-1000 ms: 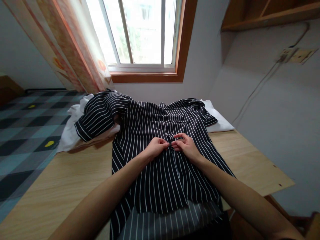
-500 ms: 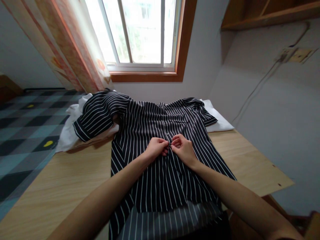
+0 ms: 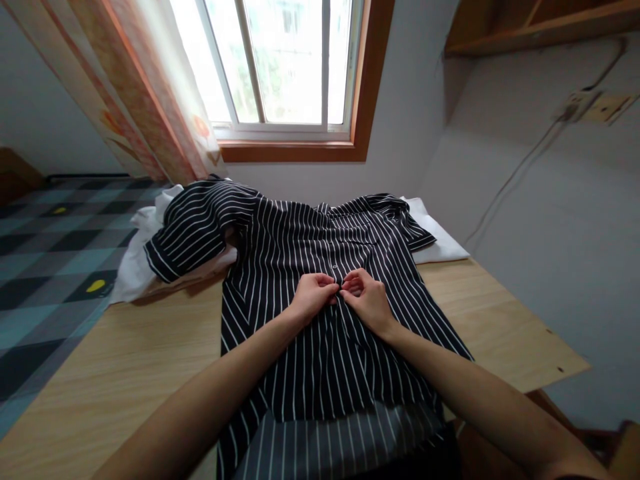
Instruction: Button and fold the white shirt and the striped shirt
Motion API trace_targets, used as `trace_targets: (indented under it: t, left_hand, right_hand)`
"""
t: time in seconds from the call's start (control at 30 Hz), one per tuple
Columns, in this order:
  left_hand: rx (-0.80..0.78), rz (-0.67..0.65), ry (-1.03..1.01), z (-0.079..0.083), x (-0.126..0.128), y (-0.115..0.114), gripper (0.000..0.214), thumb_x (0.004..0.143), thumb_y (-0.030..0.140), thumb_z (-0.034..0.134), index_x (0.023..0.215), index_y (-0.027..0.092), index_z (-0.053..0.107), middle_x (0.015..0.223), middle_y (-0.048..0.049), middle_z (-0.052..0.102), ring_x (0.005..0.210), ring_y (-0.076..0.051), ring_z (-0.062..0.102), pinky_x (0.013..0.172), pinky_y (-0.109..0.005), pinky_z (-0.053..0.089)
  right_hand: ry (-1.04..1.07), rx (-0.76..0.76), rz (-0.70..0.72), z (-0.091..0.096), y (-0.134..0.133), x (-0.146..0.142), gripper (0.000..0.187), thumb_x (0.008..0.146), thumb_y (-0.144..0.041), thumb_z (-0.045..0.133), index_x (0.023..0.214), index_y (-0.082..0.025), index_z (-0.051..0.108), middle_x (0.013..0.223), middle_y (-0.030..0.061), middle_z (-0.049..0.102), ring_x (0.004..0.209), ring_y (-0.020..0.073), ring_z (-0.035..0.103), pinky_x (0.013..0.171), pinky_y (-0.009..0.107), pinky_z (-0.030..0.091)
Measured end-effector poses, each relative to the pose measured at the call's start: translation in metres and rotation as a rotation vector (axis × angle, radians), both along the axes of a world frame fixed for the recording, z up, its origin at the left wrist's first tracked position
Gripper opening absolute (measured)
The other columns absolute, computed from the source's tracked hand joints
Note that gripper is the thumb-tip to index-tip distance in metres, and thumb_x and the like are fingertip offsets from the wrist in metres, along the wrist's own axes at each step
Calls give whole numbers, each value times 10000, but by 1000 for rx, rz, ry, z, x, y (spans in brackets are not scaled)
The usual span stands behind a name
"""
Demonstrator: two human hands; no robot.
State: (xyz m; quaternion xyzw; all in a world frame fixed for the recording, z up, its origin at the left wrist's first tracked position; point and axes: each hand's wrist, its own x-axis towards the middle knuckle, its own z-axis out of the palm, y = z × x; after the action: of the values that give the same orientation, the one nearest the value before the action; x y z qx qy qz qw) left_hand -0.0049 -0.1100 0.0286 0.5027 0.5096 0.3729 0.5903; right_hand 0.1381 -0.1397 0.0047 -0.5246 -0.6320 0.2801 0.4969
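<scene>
A black short-sleeved shirt with white stripes (image 3: 295, 247) lies front side up, its collar end toward the window and its hem toward me. My left hand (image 3: 316, 295) pinches the front placket near the middle of the shirt. Close beside it, my right hand (image 3: 365, 299) pinches the same placket from the other side, the fingertips of both almost touching. A small pale button (image 3: 335, 267) shows just above my fingers. Whatever lies between the fingertips is hidden. Near me the hem drapes down and shows the greyer inside of the cloth.
The shirt rests on a light wooden board (image 3: 165, 340). White cloth (image 3: 135, 260) lies under the left sleeve, and more white material (image 3: 435, 233) under the right one. A checked bedspread (image 3: 45, 267) spreads at left. A window (image 3: 285, 67) and curtain (image 3: 145, 87) stand behind.
Both hands stay at the placket with only slight finger movement. My left fingers have curled a little closer in. The shirt keeps its place.
</scene>
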Motion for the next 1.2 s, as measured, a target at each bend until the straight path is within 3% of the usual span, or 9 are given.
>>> trace_targets:
  t: [0.3, 0.47, 0.57, 0.8, 0.9, 1.03, 1.1, 1.2]
  left_hand:
    - [80, 28, 82, -5, -1, 2, 109, 663, 23, 596, 636, 127, 577, 521, 37, 566, 462, -75, 538, 471, -184, 410]
    - [213, -21, 153, -10, -5, 6, 93, 630, 49, 602, 673, 131, 603, 572, 29, 588, 520, -90, 551, 502, -196, 425]
    - [263, -63, 174, -11, -7, 10, 123, 633, 45, 596, 713, 139, 599, 599, 30, 598, 537, -93, 557, 518, -198, 430]
    - [565, -128, 407, -9, -12, 7, 110, 726, 68, 606, 778, 164, 613, 716, 8, 658, 685, -123, 627, 677, -234, 477]
    - [590, -112, 494, -8, -16, 10, 106, 766, 129, 632, 860, 176, 617, 737, 0, 668, 697, -142, 627, 706, -266, 471]
    - [744, -71, 661, 8, -27, 6, 88, 827, 218, 613, 906, 184, 630, 860, -48, 659, 780, -179, 594, 757, -314, 436]
    - [837, -218, 719, 21, -34, -9, 102, 853, 278, 601, 889, 190, 639, 884, -62, 645, 808, -193, 570, 760, -324, 415]
    - [933, -626, 760, 31, -44, -52, 256, 842, 457, 623, 853, 203, 647, 838, -58, 630, 777, -197, 541, 718, -325, 394]
  right_hand:
    - [28, 12, 1, 1, -1, -3, 147, 746, -193, 648, 870, -215, 571, 768, 1, 676, 693, 163, 684, 678, 305, 579]
    - [144, -62, -10, -3, 7, 0, 171, 713, -234, 661, 840, -219, 547, 732, -2, 663, 677, 173, 677, 648, 306, 567]
    - [323, -152, 32, -7, 14, 3, 258, 660, -266, 686, 802, -231, 473, 669, -38, 628, 613, 164, 660, 599, 303, 566]
    - [528, -317, 63, -17, 18, 4, 390, 610, -295, 746, 802, -229, 413, 656, -62, 627, 562, 135, 648, 577, 278, 555]
    - [406, -259, 27, -13, 20, 11, 332, 664, -290, 720, 872, -213, 473, 694, -34, 644, 609, 154, 660, 608, 307, 562]
    - [68, -63, -38, 14, 11, 29, 184, 773, -288, 666, 896, -203, 560, 809, 26, 660, 745, 178, 655, 689, 334, 547]
    - [-103, 3, 36, 32, -7, 35, 151, 820, -317, 650, 907, -213, 584, 852, 37, 659, 780, 183, 638, 701, 335, 530]
    - [-419, 64, 287, 45, -54, 37, 182, 829, -374, 673, 925, -233, 611, 915, 48, 656, 844, 205, 614, 742, 357, 511]
